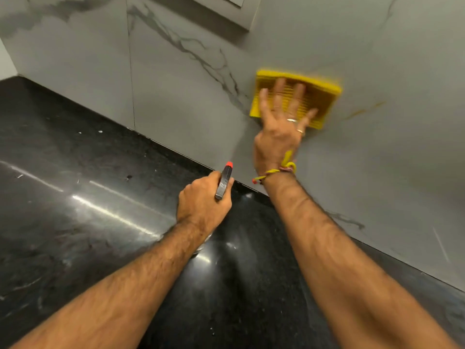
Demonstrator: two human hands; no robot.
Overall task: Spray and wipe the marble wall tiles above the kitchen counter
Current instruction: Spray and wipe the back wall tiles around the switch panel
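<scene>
You are in the wiping step: your right hand [281,119] lies flat with fingers spread, pressing the yellow cloth [319,96] against the marble wall tiles [176,79] a little above the black counter [75,197]. The cloth's edges are blurred, so it is probably mid-stroke, though I cannot tell which way. Your left hand [201,200] is curled round the spray bottle's head [224,182], red nozzle toward the wall, held low over the counter; the bottle's body is hidden under the hand. Just right of the cloth a faint yellowish streak [364,110] marks the tile. Next, carry the cloth rightward over that streak, keeping flat pressure, and spray again only if it resists.
</scene>
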